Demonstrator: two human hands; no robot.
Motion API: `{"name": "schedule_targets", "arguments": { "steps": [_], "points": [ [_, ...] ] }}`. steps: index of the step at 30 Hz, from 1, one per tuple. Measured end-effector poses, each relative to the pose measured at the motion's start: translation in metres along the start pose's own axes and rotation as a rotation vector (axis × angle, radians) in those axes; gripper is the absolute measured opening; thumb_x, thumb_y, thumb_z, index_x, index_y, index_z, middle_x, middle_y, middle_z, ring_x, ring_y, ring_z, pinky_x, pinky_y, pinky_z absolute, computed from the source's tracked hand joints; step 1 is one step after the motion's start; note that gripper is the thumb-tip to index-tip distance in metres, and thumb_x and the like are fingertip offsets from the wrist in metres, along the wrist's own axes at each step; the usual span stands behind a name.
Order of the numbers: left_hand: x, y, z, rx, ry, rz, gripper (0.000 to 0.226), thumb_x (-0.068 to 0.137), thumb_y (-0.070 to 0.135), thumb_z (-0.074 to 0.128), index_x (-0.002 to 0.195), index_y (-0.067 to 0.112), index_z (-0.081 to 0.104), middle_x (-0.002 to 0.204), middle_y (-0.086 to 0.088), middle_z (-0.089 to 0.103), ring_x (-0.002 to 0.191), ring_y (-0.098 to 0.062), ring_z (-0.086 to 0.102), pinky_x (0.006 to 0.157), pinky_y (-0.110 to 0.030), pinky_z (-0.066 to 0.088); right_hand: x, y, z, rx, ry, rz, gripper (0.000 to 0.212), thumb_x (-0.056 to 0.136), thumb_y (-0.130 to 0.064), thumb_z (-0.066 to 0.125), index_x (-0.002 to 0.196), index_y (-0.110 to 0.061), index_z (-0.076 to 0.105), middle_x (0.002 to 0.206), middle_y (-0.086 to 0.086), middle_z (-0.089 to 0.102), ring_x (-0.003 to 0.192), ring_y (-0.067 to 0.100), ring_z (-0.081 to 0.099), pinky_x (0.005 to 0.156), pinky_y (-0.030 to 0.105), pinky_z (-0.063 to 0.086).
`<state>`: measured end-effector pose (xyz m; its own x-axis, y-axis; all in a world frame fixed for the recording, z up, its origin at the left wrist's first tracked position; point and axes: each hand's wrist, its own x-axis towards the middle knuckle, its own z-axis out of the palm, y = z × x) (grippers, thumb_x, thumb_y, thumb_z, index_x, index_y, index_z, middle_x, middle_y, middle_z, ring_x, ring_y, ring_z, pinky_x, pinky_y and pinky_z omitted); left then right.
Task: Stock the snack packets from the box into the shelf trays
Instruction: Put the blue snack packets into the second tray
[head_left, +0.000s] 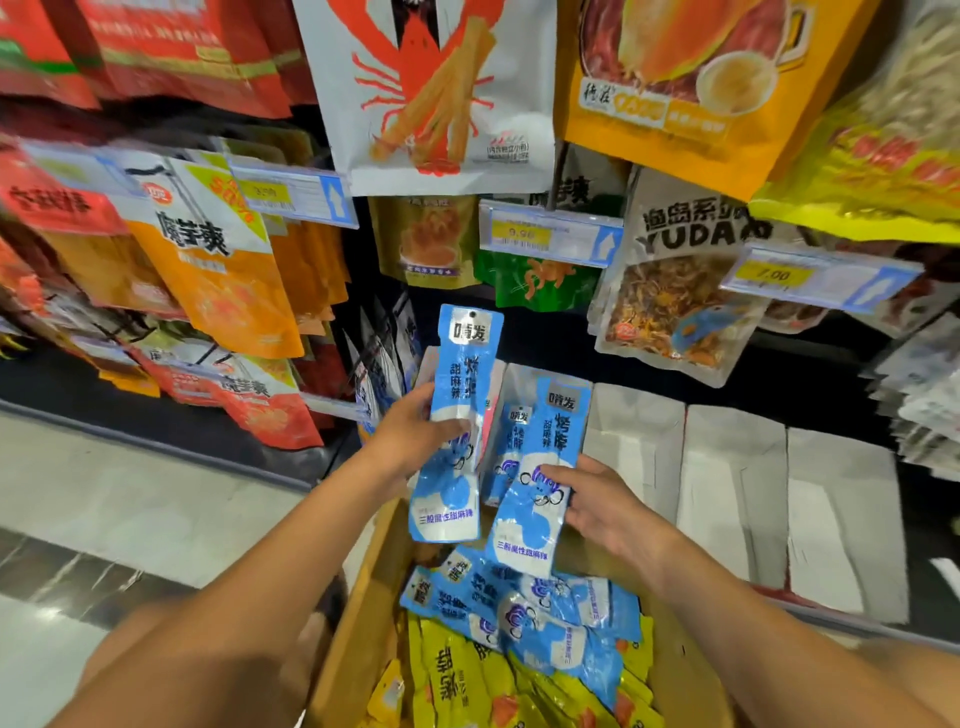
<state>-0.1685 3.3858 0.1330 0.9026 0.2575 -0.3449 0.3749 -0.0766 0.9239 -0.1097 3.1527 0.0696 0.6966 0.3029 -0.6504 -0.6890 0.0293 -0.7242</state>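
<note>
Two long, narrow, flat packets of glossy blue and white film are up, one in each hand, above the box and in front of the low shelf. The left hand (415, 436) grips the left packet (462, 364) at mid-length, fingers curled behind it and thumb laid across the front; the packet stands nearly upright and has a punched hole in its top tab. The right hand (605, 506) pinches the right packet (524, 540) at its right edge, thumb on the front and fingers behind, and the packet tilts slightly to the right. A third packet (511, 441) of the same kind stands between and behind the two; what carries it is hidden. Below them is an open brown cardboard box (363, 597) with matt walls. It holds a loose heap of blue packets (545, 623) lying on yellow packets (457, 680), all crinkled film and overlapping too much for a sure count. On the shelf to the right, three white card trays (732, 467) stand side by side, boxy and plain-faced. Above, shiny bags hang in rows, among them an orange bag (223, 280), a white bag with a red crayfish (431, 88) and a clear-windowed bag (675, 291). Three clear plastic price holders (550, 236) carry yellow labels. To the left is pale, polished floor (104, 493).
</note>
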Motion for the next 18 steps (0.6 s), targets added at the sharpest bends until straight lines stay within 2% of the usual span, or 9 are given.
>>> {"name": "schedule_targets", "arguments": {
  "steps": [3, 6, 8, 11, 15, 18],
  "points": [
    [0.021, -0.01, -0.002, 0.034, -0.032, -0.01, 0.028, 0.091, 0.011, 0.077, 0.111, 0.031, 0.076, 0.129, 0.008, 0.071, 0.113, -0.016, 0.07, 0.1, -0.04, 0.054, 0.007, -0.001, -0.007, -0.091, 0.043, 0.027, 0.031, 0.089, -0.006, 0.073, 0.12, -0.007, 0.067, 0.106, 0.013, 0.076, 0.1, 0.029, 0.073, 0.093, 0.048, 0.058],
    [0.042, -0.011, -0.003, 0.078, -0.07, -0.045, 0.021, 0.091, 0.013, 0.077, 0.109, 0.025, 0.079, 0.109, 0.004, 0.079, 0.106, -0.024, 0.073, 0.1, -0.049, 0.054, 0.019, -0.007, -0.02, -0.156, 0.112, 0.037, 0.024, 0.088, -0.01, 0.075, 0.111, -0.009, 0.068, 0.102, 0.011, 0.077, 0.093, 0.025, 0.074, 0.081, 0.042, 0.061],
    [0.053, -0.006, -0.004, 0.063, -0.09, -0.036, 0.021, 0.091, 0.013, 0.076, 0.111, 0.021, 0.079, 0.105, -0.001, 0.08, 0.101, -0.029, 0.074, 0.098, -0.055, 0.055, 0.035, -0.012, -0.026, -0.168, 0.165, 0.027, 0.022, 0.088, -0.009, 0.075, 0.109, -0.008, 0.069, 0.102, 0.011, 0.077, 0.088, 0.022, 0.073, 0.07, 0.034, 0.058],
    [0.067, -0.007, -0.004, 0.032, -0.082, -0.04, 0.019, 0.091, 0.013, 0.077, 0.108, 0.021, 0.079, 0.104, -0.003, 0.08, 0.1, -0.032, 0.075, 0.098, -0.059, 0.055, 0.068, -0.017, -0.025, -0.208, 0.201, 0.022, 0.031, 0.086, -0.009, 0.077, 0.116, -0.006, 0.067, 0.105, 0.011, 0.076, 0.094, 0.024, 0.073, 0.069, 0.031, 0.057],
    [0.08, -0.01, -0.004, 0.011, -0.046, -0.057, 0.019, 0.094, 0.015, 0.075, 0.111, 0.022, 0.077, 0.103, -0.001, 0.08, 0.095, -0.028, 0.076, 0.092, -0.053, 0.06, 0.117, -0.016, -0.01, -0.265, 0.216, 0.031, 0.026, 0.087, -0.007, 0.076, 0.113, -0.006, 0.068, 0.108, 0.013, 0.075, 0.084, 0.02, 0.074, 0.059, 0.028, 0.056],
    [0.088, -0.016, -0.006, 0.015, -0.004, -0.069, 0.016, 0.095, 0.012, 0.072, 0.107, 0.021, 0.076, 0.101, -0.003, 0.08, 0.093, -0.028, 0.076, 0.088, -0.048, 0.061, 0.15, -0.01, 0.003, -0.347, 0.271, 0.026, 0.016, 0.086, -0.008, 0.077, 0.098, -0.012, 0.066, 0.108, 0.013, 0.073, 0.081, 0.021, 0.069, 0.064, 0.028, 0.054]
  ]
}}
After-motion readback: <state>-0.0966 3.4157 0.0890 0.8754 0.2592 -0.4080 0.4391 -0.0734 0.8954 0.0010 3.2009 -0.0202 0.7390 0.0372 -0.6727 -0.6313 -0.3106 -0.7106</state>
